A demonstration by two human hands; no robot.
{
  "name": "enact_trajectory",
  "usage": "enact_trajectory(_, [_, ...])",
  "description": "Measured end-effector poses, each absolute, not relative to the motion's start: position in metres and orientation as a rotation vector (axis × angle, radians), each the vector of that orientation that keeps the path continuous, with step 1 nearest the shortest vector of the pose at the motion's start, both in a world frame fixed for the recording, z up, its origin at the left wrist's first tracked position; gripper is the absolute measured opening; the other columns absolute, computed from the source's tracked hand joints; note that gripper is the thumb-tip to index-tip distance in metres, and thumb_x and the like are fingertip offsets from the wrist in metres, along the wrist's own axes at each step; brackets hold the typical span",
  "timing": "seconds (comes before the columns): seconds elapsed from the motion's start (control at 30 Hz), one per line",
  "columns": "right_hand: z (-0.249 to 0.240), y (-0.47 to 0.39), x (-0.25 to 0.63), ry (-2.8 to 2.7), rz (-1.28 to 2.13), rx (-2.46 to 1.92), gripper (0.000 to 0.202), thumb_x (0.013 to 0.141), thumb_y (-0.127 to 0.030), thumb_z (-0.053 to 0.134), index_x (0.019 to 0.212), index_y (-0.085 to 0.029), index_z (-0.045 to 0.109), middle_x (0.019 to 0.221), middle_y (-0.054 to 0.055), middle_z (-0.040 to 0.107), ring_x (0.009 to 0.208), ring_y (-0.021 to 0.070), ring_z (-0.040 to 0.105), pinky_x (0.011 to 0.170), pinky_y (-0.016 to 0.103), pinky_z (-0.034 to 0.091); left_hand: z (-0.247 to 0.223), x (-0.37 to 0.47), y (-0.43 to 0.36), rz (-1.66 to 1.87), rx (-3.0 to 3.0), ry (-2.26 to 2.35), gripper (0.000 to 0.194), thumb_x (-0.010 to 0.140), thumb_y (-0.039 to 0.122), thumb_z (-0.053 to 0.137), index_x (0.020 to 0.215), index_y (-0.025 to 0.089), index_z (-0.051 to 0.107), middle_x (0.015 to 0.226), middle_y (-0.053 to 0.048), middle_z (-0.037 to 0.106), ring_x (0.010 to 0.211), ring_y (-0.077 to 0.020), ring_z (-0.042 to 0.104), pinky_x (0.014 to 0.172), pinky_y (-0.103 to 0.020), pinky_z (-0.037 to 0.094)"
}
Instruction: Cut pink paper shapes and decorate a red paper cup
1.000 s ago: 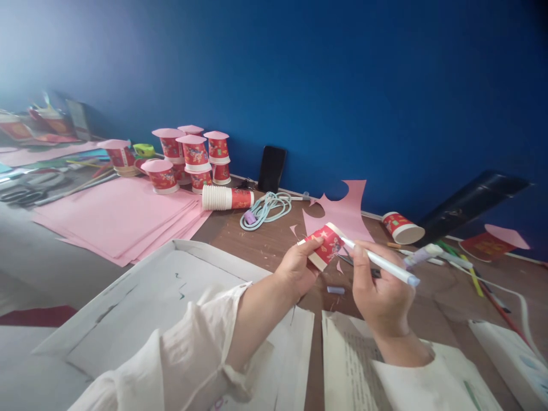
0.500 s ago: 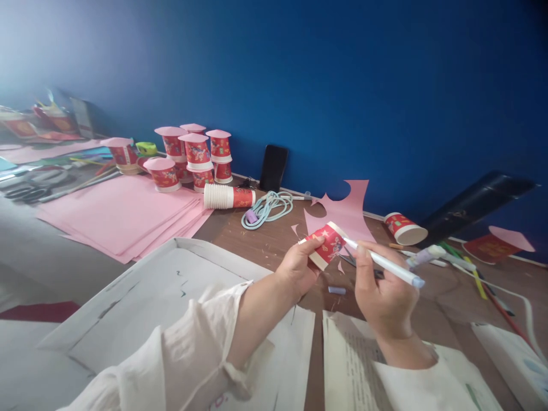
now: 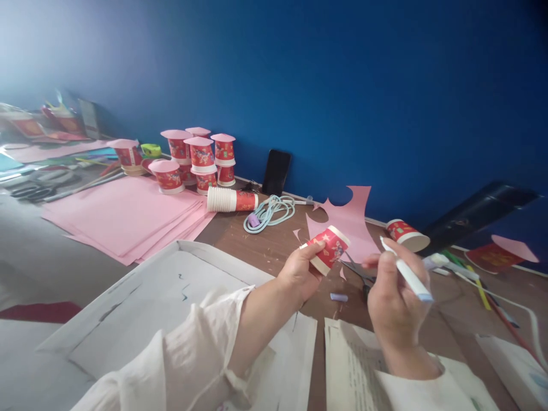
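Note:
My left hand point(image 3: 303, 271) is closed around a red paper cup point(image 3: 329, 251) with a white rim, tilted over the table. In my right hand point(image 3: 400, 297) is a white marker point(image 3: 409, 274), uncapped, its tip pointing up and left, apart from the cup. A small purple cap point(image 3: 339, 297) lies on the table below the cup. Behind the hands are dark-handled scissors point(image 3: 359, 271), partly hidden by my right hand, and a cut pink sheet point(image 3: 346, 220) with rounded notches.
Red cups with pink paper tops point(image 3: 201, 154) stand at the back left, some stacked. Nearby lie nested cups point(image 3: 222, 200), a pale blue cord point(image 3: 274, 211), pink sheets point(image 3: 124, 214) and a phone point(image 3: 276, 171). One cup point(image 3: 405, 233) lies sideways at right. Printed pages point(image 3: 355, 365) lie in front.
My right hand has drawn the marker right, away from the cup, and its tip no longer touches or nears the rim. My left hand still holds the cup in nearly the same place.

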State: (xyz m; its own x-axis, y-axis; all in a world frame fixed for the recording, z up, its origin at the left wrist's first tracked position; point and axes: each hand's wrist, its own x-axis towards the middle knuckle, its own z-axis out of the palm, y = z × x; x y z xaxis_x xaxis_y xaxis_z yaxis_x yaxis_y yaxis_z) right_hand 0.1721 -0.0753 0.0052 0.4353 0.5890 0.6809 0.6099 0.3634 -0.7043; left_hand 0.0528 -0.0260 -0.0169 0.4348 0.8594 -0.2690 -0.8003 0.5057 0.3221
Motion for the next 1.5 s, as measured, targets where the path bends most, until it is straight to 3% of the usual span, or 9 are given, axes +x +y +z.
enact_trajectory(0.13, [-0.004, -0.069, 0.173, -0.995, 0.535, -1.287, 0.047, 0.083, -0.047, 0.067, 0.123, -0.025, 0.057, 0.107, 0.008, 0.07, 0.09, 0.0221, 0.069, 0.074, 0.037, 0.057, -0.01, 0.051, -0.03, 0.983, 0.146, 0.355, 0.025, 0.078, 0.019, 0.067, 0.1, 0.006, 0.066, 0.096, -0.015, 0.071, 0.082, -0.0205, 0.066, 0.086, -0.035, 0.052])
enact_trajectory(0.23, [-0.012, -0.066, 0.172, -1.001, 0.778, -1.238, 0.06, 0.073, -0.044, 0.078, 0.127, -0.028, 0.055, 0.111, 0.006, 0.069, 0.098, 0.0225, 0.067, 0.081, 0.037, 0.056, -0.004, 0.049, -0.034, 0.949, 0.096, 0.344, 0.023, 0.078, 0.016, 0.066, 0.099, 0.006, 0.067, 0.09, -0.012, 0.07, 0.078, -0.0173, 0.066, 0.083, -0.03, 0.052])
enact_trajectory(0.33, [-0.019, -0.064, 0.171, -1.019, 0.809, -1.229, 0.06, 0.071, -0.039, 0.081, 0.126, -0.028, 0.057, 0.112, 0.004, 0.069, 0.1, 0.0227, 0.066, 0.086, 0.039, 0.055, -0.002, 0.049, -0.037, 0.949, 0.095, 0.3, 0.02, 0.079, 0.015, 0.066, 0.096, 0.006, 0.067, 0.09, -0.011, 0.07, 0.081, -0.0164, 0.065, 0.086, -0.028, 0.05])
enact_trajectory(0.5, [-0.025, -0.058, 0.182, -1.082, 0.771, -1.181, 0.056, 0.082, -0.039, 0.071, 0.132, -0.026, 0.051, 0.11, 0.006, 0.069, 0.094, 0.0216, 0.068, 0.081, 0.04, 0.057, -0.002, 0.051, -0.041, 0.907, 0.257, 0.307, 0.024, 0.075, 0.019, 0.073, 0.097, 0.01, 0.068, 0.092, -0.01, 0.07, 0.082, -0.0168, 0.064, 0.083, -0.028, 0.049])
enact_trajectory(0.73, [-0.016, -0.059, 0.192, -1.253, 0.32, -1.371, 0.056, 0.078, -0.041, 0.075, 0.127, -0.024, 0.056, 0.119, 0.011, 0.066, 0.101, 0.0236, 0.067, 0.081, 0.04, 0.058, -0.008, 0.052, -0.04, 0.871, 0.313, 0.394, 0.026, 0.07, 0.022, 0.079, 0.089, 0.01, 0.067, 0.077, -0.005, 0.064, 0.062, -0.0098, 0.055, 0.06, -0.023, 0.04])
enact_trajectory(0.9, [-0.007, -0.066, 0.191, -1.301, -0.133, -1.275, 0.039, 0.093, -0.033, 0.056, 0.129, -0.018, 0.055, 0.092, 0.009, 0.071, 0.078, 0.0205, 0.069, 0.076, 0.041, 0.057, -0.012, 0.056, -0.036, 0.93, 0.288, 0.447, 0.022, 0.073, 0.022, 0.075, 0.089, 0.01, 0.067, 0.081, -0.007, 0.066, 0.063, -0.0105, 0.054, 0.055, -0.024, 0.036])
enact_trajectory(1.0, [-0.003, -0.073, 0.19, -1.41, -0.373, -1.274, 0.032, 0.094, -0.029, 0.054, 0.123, -0.019, 0.062, 0.102, 0.011, 0.071, 0.08, 0.0213, 0.069, 0.077, 0.04, 0.055, -0.013, 0.057, -0.035, 0.949, 0.286, 0.483, 0.021, 0.072, 0.021, 0.076, 0.087, 0.01, 0.067, 0.081, -0.007, 0.066, 0.063, -0.0094, 0.054, 0.052, -0.022, 0.032])
enact_trajectory(1.23, [0.005, -0.082, 0.182, -1.52, -0.431, -1.298, 0.022, 0.09, -0.025, 0.058, 0.107, -0.017, 0.07, 0.089, 0.01, 0.074, 0.085, 0.0248, 0.071, 0.078, 0.04, 0.056, -0.013, 0.056, -0.035, 0.949, 0.294, 0.466, 0.026, 0.067, 0.023, 0.08, 0.085, 0.011, 0.067, 0.079, -0.005, 0.064, 0.062, -0.0078, 0.051, 0.05, -0.021, 0.029])
enact_trajectory(1.5, [0.006, -0.08, 0.181, -1.563, -0.43, -1.282, 0.022, 0.089, -0.022, 0.059, 0.107, -0.017, 0.07, 0.091, 0.01, 0.075, 0.083, 0.0239, 0.071, 0.077, 0.04, 0.056, -0.01, 0.055, -0.037, 0.961, 0.356, 0.458, 0.028, 0.066, 0.026, 0.082, 0.085, 0.011, 0.067, 0.08, -0.005, 0.063, 0.062, -0.007, 0.049, 0.05, -0.022, 0.027])
